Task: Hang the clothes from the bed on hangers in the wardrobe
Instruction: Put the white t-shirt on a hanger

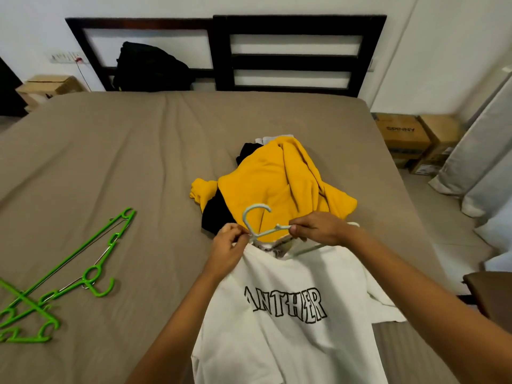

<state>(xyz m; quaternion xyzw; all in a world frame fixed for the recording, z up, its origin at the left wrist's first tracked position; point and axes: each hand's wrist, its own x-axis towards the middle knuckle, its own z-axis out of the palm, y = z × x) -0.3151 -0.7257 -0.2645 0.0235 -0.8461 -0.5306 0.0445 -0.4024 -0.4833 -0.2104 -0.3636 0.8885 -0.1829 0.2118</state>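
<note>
A white T-shirt (288, 322) with black lettering lies flat on the bed in front of me. A pale white hanger (256, 214) sits at its collar, hook up and partly inside the neck opening. My left hand (228, 246) pinches the shirt's collar beside the hanger's neck. My right hand (318, 228) grips the hanger's right arm. Beyond them lies a heap of clothes: a yellow garment (279, 184) on top of black ones (216, 214) and a white one.
Green hangers (69, 275) lie spread on the brown bed sheet (124, 162) at the left. A black bag (149, 67) leans on the dark headboard. Cardboard boxes (407, 137) and grey curtains (482, 162) stand right of the bed.
</note>
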